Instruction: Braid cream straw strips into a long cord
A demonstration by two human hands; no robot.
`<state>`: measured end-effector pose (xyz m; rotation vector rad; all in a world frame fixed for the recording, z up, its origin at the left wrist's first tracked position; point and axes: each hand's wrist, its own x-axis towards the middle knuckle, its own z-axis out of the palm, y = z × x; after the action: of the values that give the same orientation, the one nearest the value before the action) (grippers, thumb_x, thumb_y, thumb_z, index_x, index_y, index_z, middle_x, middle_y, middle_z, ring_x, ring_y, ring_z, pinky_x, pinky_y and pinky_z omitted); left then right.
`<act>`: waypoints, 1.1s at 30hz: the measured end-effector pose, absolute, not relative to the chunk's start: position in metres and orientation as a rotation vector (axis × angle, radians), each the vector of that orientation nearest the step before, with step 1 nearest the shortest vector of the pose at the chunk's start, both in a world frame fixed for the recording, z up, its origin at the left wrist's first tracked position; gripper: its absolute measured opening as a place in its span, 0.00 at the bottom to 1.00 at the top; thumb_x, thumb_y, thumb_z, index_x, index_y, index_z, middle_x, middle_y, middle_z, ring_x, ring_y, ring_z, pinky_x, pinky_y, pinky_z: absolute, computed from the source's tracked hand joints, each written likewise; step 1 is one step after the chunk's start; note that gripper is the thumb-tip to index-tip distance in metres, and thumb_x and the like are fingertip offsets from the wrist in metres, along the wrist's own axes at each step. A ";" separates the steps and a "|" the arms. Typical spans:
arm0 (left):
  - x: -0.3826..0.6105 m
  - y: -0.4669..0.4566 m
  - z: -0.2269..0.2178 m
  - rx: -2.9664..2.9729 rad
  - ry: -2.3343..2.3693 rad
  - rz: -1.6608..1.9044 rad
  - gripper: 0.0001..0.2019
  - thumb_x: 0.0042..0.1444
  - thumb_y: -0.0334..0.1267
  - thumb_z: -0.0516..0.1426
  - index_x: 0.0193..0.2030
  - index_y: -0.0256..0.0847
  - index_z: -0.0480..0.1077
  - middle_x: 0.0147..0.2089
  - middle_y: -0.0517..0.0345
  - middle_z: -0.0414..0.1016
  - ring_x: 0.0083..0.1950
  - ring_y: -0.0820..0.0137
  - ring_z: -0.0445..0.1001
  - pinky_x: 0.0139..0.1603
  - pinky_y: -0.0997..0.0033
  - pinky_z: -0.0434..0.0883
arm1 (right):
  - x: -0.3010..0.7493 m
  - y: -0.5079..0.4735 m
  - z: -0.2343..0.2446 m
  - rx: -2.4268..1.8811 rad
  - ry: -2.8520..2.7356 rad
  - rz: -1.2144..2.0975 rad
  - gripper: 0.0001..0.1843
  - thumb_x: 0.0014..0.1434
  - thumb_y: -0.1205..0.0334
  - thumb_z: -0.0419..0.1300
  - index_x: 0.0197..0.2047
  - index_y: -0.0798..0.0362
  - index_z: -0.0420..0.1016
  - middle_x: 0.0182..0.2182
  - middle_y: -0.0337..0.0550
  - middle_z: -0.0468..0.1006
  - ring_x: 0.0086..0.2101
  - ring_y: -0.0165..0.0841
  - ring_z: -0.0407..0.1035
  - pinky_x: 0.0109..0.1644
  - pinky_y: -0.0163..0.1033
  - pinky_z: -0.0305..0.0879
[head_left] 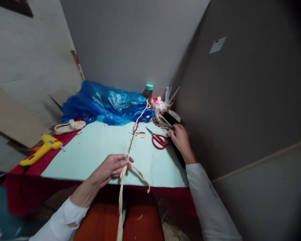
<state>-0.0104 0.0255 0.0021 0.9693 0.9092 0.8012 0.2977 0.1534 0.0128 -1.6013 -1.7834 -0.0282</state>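
- Cord (131, 144), pale and twisted: runs nearly straight from beside the blue bag (102, 103), across the pale sheet (90, 154), to the left hand; below it a long strand (120, 201) hangs past the table edge, and a short strand (141, 174) stands off to the right.
- Handling, as judged: a firm pinch right where the strands part should stop the twist from loosening; light tension, no hard tug – the strip looks soft and narrow.
- Handling, further: the two strands are best held apart, and the right hand is best lifted clear of the scissors (155, 136), which lie open just beside it.
- Left hand (112, 167): thumb and fingers clamped on the cord, near the front edge of the sheet; forearm slants in from lower left, fingers pointing right.
- Right hand (180, 136): arm stretched forward along the right side, wrist bent, fingers curved down and leftward at the pile of strips (163, 122); whether the fingertips grip anything – cannot tell.
- Right side, far end: red-and-white packet (158, 103), beside a jar (149, 89) with green lid.
- Left side: woven slipper (70, 126); yellow glue gun (41, 150), on the red cloth (40, 190).
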 end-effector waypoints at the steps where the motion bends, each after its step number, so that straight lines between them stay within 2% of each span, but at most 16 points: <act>1: -0.011 0.025 0.001 0.975 0.889 0.795 0.13 0.55 0.39 0.60 0.41 0.31 0.72 0.33 0.53 0.74 0.18 0.88 0.43 0.18 0.78 0.38 | 0.290 0.147 0.014 -1.547 -1.828 -0.043 0.15 0.57 0.59 0.54 0.44 0.57 0.74 0.49 0.58 0.75 0.49 0.46 0.67 0.52 0.47 0.58; 3: -0.011 0.025 0.000 0.976 0.873 0.807 0.12 0.55 0.38 0.59 0.42 0.30 0.72 0.33 0.52 0.74 0.18 0.88 0.43 0.18 0.78 0.38 | 0.270 0.133 0.019 -1.419 -1.912 0.091 0.16 0.60 0.58 0.52 0.46 0.57 0.75 0.46 0.55 0.77 0.47 0.43 0.69 0.52 0.44 0.59; 6: -0.010 0.024 -0.001 0.953 0.878 0.829 0.11 0.54 0.38 0.59 0.40 0.30 0.72 0.29 0.56 0.71 0.17 0.88 0.43 0.17 0.78 0.37 | 0.239 0.112 0.025 -1.302 -2.074 0.459 0.16 0.62 0.58 0.51 0.43 0.55 0.77 0.38 0.47 0.80 0.37 0.37 0.72 0.43 0.38 0.62; 8: -0.009 0.023 -0.002 0.936 0.901 0.845 0.10 0.54 0.37 0.58 0.38 0.31 0.71 0.26 0.60 0.67 0.17 0.87 0.42 0.17 0.79 0.36 | 0.223 0.103 0.025 -1.265 -2.176 0.576 0.14 0.62 0.60 0.51 0.41 0.55 0.77 0.34 0.44 0.81 0.34 0.34 0.72 0.39 0.36 0.61; 13: -0.006 0.023 -0.003 0.936 0.976 0.872 0.09 0.53 0.38 0.57 0.34 0.32 0.69 0.20 0.67 0.59 0.17 0.86 0.39 0.17 0.79 0.36 | 0.206 0.103 0.021 -1.314 -2.309 0.658 0.12 0.61 0.64 0.52 0.38 0.56 0.77 0.29 0.44 0.80 0.30 0.32 0.71 0.35 0.34 0.59; 21: -0.001 0.025 0.000 0.933 1.045 0.861 0.10 0.52 0.40 0.57 0.31 0.34 0.67 0.19 0.69 0.56 0.18 0.85 0.38 0.17 0.80 0.36 | 0.197 0.113 0.031 -1.262 -2.343 0.695 0.11 0.60 0.66 0.52 0.36 0.56 0.77 0.27 0.44 0.80 0.29 0.32 0.71 0.36 0.34 0.59; 25: -0.002 0.027 0.000 0.932 1.045 0.840 0.10 0.51 0.41 0.58 0.31 0.34 0.67 0.18 0.69 0.55 0.18 0.85 0.37 0.17 0.79 0.36 | 0.190 0.140 0.026 -1.314 -2.205 0.630 0.11 0.58 0.66 0.53 0.39 0.55 0.76 0.26 0.43 0.79 0.30 0.34 0.71 0.38 0.36 0.60; 31: -0.006 0.029 -0.006 0.967 1.069 0.779 0.14 0.52 0.47 0.58 0.32 0.36 0.67 0.19 0.70 0.55 0.18 0.84 0.39 0.18 0.80 0.38 | 0.176 0.188 0.008 -1.273 -1.893 0.893 0.15 0.54 0.69 0.56 0.47 0.54 0.72 0.29 0.41 0.79 0.27 0.31 0.70 0.35 0.35 0.62; 33: -0.006 0.031 -0.007 0.985 1.097 0.767 0.16 0.52 0.50 0.58 0.31 0.36 0.67 0.19 0.70 0.56 0.17 0.84 0.39 0.17 0.79 0.38 | 0.170 0.196 0.003 -1.257 -1.872 0.937 0.16 0.55 0.68 0.56 0.48 0.54 0.71 0.27 0.40 0.79 0.24 0.29 0.69 0.32 0.34 0.62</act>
<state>-0.0056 0.0314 -0.0074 0.9846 1.0974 0.7673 0.1699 0.1963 0.0032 -1.2571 -1.8716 0.9371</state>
